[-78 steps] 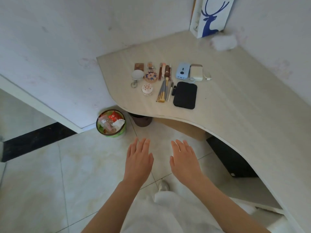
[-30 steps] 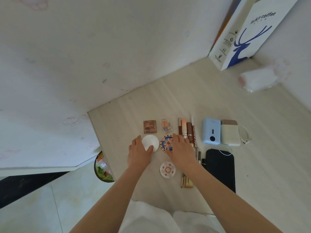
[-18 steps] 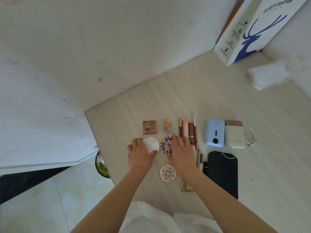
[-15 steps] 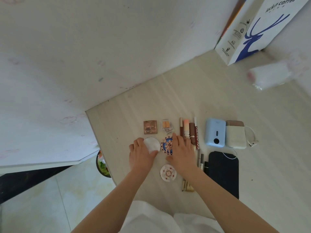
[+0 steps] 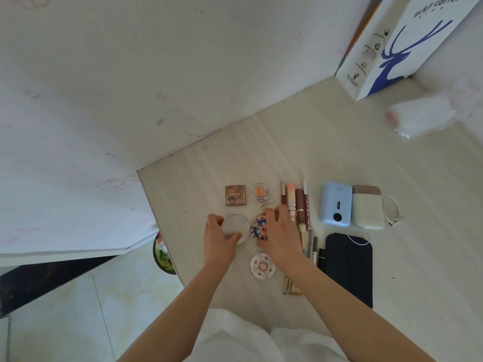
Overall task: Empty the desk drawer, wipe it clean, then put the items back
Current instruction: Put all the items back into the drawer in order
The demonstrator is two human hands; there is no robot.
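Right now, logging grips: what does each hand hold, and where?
Left hand grips the white round compact by its rim; right hand grips the blue patterned compact at its edge.

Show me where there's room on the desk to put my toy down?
Bare desk lies behind the makeup row, toward the wall and coffee bag. More lies right of the black case. It's crowded around both hands.
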